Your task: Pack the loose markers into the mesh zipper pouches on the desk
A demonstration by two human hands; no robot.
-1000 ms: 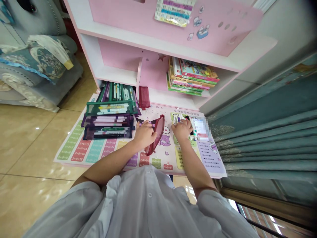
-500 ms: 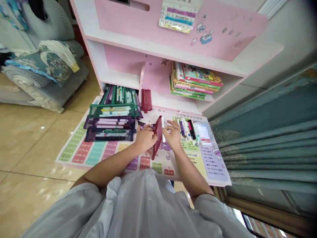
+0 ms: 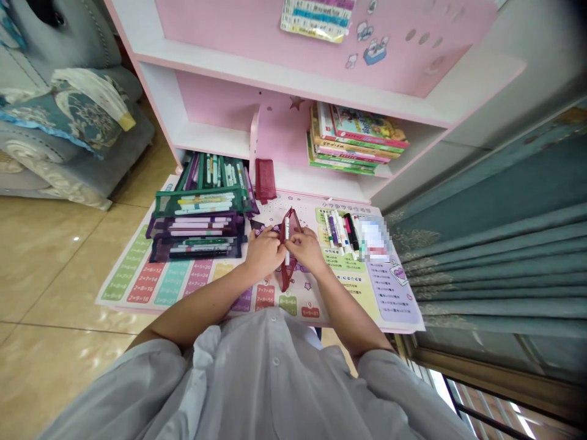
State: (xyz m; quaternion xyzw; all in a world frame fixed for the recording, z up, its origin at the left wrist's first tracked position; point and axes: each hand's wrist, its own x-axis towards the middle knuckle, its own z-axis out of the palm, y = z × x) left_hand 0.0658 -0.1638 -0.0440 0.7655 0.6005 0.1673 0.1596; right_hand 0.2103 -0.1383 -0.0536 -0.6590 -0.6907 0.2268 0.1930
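Left hand (image 3: 265,253): fingers bent tight on the red pouch (image 3: 285,280).
Right hand (image 3: 306,249): fingers pinch the white pen (image 3: 287,241) at the pouch's top.
Pouch and pen: between the hands, long sides pointing straight away from the body.
Beside the hands: loose pens (image 3: 339,232) right, full pouches (image 3: 195,226) left, both on the mat (image 3: 137,281).
Far: a dark pouch (image 3: 265,180), then the shelf (image 3: 206,140) with books (image 3: 358,137).

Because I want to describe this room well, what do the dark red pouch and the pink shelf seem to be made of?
The dark red pouch looks like thin, matt mesh fabric, as it seems finely netted and slightly see-through. The pink shelf looks like smooth laminated or painted board, with flat, straight panels; its core cannot be seen.
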